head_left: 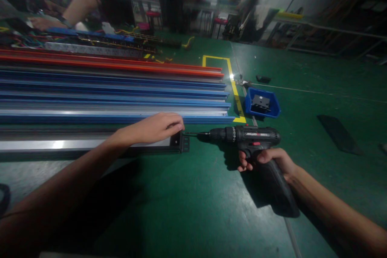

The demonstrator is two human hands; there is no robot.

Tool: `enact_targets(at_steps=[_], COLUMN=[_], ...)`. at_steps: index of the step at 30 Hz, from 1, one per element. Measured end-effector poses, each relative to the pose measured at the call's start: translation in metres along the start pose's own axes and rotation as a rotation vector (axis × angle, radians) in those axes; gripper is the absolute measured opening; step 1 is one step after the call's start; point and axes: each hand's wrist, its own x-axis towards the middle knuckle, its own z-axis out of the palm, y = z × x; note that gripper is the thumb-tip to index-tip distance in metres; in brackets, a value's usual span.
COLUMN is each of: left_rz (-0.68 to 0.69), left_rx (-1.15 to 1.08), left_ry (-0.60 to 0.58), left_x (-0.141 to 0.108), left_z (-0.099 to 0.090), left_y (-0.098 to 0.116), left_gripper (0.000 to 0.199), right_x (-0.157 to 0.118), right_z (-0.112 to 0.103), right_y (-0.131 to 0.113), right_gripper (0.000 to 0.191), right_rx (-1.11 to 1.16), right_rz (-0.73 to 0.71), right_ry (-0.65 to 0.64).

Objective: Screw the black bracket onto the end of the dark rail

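Observation:
A black cordless drill (256, 135) is gripped by its handle in my right hand (272, 159), its long bit pointing left. The bit's tip meets a black end bracket (185, 144) at the right end of a long black and silver rail (90, 142). My left hand (160, 126) lies over this end of the rail, fingers curled down at its upper corner beside the bit tip. Whether those fingers pinch a small part is hidden. Blue rails (208, 119) lie just beyond, parallel to it.
Orange rails (181, 68) lie behind the blue ones. A blue bin (276, 107) with black parts stands right of the yellow floor tape (237, 98). A dark flat piece (338, 133) lies at the right. At the upper left, a person's arm (80, 8) reaches over wires.

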Motion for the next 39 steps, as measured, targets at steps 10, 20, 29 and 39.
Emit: enact_targets(at_steps=[10,20,29,39], left_rz=[-0.009,-0.012,0.013,0.048], left_rx=[-0.021,-0.032,-0.043,0.252], left_ry=[-0.004,-0.003,0.005,0.062], left_x=[-0.001,0.0,0.001,-0.001], left_z=[0.0,-0.001,0.002,0.007], left_y=[0.001,0.003,-0.002,0.009], left_gripper=[0.039,0.04,0.043,0.037], right_x=[0.002,0.005,0.007,0.022], right_z=[-0.002,-0.003,-0.014,-0.034], right_y=[0.001,-0.003,-0.016,-0.037], right_gripper=[0.039,0.038,0.04,0.042], right_rx=[-0.023,-0.016,0.054,0.053], right_rz=[-0.008,-0.009,0.114,0.165], right_ry=[0.004,-0.031,-0.042,-0.24])
